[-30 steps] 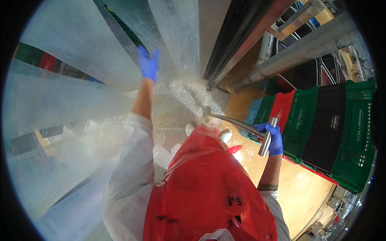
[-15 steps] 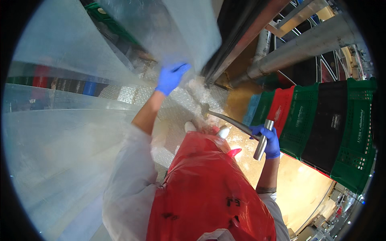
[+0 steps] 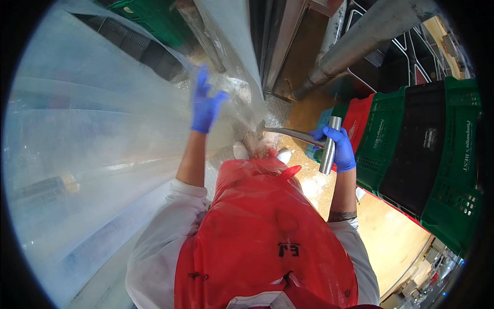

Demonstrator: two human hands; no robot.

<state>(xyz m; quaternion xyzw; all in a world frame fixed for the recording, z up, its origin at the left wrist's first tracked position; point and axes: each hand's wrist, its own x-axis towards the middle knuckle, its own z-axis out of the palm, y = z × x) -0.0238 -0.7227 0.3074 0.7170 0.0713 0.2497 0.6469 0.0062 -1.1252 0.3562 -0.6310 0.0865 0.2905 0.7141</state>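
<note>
**Strip curtain (image 3: 123, 129) partly parted, tool in the grip**

From here I can see a gap ahead, but broad cloudy strips hang all down the left, so the parting looks partial at best. The left hand (image 3: 206, 109), blue-gloved and blurred, is raised near the gap, fingers spread, holding nothing; whether it brushes the plastic I can't tell. The right hand (image 3: 341, 150) is wrapped around the T-handled metal tool (image 3: 294, 134) beside the stacked crates (image 3: 423, 154). Its far end sits near the white boots (image 3: 240, 150), which seem not yet past the strips.

The left fingers (image 3: 202, 78) have spread apart since 0.5 s ago.
</note>
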